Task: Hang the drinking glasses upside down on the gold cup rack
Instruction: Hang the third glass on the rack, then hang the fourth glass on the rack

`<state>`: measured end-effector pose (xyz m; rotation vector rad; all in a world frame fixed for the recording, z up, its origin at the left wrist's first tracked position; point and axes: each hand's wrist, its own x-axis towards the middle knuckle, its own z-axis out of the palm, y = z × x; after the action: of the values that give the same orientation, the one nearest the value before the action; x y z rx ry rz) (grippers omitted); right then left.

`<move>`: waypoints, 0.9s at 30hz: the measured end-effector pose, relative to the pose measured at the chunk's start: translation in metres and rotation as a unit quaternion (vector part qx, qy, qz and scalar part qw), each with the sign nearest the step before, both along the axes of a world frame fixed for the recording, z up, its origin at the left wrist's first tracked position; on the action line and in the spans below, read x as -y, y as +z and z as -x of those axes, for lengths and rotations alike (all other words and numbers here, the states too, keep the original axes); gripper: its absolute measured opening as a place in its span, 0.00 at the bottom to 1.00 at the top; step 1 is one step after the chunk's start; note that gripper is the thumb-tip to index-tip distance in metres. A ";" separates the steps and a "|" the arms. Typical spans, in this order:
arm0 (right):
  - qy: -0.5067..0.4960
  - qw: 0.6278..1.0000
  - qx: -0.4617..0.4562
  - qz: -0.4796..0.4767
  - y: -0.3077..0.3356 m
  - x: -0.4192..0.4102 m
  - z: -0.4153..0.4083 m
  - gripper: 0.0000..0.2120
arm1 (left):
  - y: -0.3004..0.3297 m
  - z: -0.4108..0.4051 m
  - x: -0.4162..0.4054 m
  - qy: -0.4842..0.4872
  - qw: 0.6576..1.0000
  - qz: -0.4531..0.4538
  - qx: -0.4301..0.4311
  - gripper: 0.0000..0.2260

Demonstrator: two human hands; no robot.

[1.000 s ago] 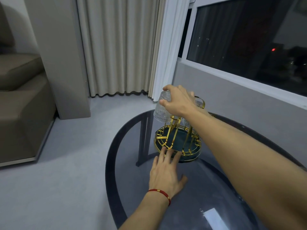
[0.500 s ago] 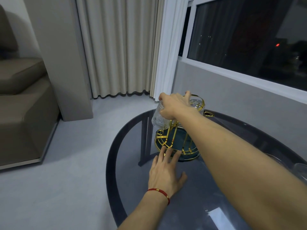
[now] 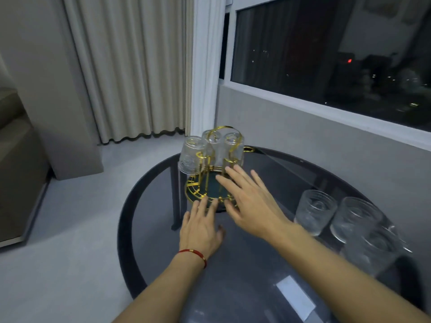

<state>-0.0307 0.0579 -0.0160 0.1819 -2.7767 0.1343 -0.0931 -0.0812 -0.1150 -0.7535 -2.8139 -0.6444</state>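
The gold cup rack with a dark green base stands on the round dark glass table. Three clear drinking glasses hang upside down on it: one at the left, one at the back, one at the right. My left hand lies flat on the table, fingertips touching the rack's front rim. My right hand hovers open over the rack's right side, holding nothing. Three more glasses stand upright at the table's right.
A window sill and grey wall run behind the table. Curtains hang at the back. A brown sofa sits at the left on the light floor. A bright reflection lies on the table's near part.
My right hand let go of the left glass, which now hangs on the rack, and drew back open toward me. The view dropped, showing the upright glasses at right.
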 end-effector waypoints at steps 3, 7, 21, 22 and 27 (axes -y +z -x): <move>-0.045 0.999 0.011 0.026 -0.011 -0.031 -0.055 0.26 | 0.007 -0.015 -0.017 -0.009 1.000 0.005 -0.003 0.33; -0.144 0.982 -0.092 0.086 -0.016 -0.075 -0.118 0.22 | 0.022 -0.047 -0.051 -0.099 0.994 -0.048 -0.005 0.31; -0.374 0.814 -0.007 0.444 -0.059 -0.176 -0.196 0.35 | 0.043 -0.130 -0.110 -0.251 0.953 -0.151 0.077 0.29; -0.372 0.816 -0.009 0.443 -0.058 -0.177 -0.197 0.35 | 0.043 -0.131 -0.110 -0.254 0.951 -0.154 0.086 0.29; -0.310 0.870 -0.002 0.382 -0.045 -0.164 -0.205 0.37 | 0.046 -0.133 -0.107 -0.256 0.938 -0.185 0.140 0.29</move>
<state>0.1742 0.2217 -0.0609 -0.8860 -2.3970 1.0124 0.0398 0.0261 -0.0691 -1.4172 -2.5902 -1.4157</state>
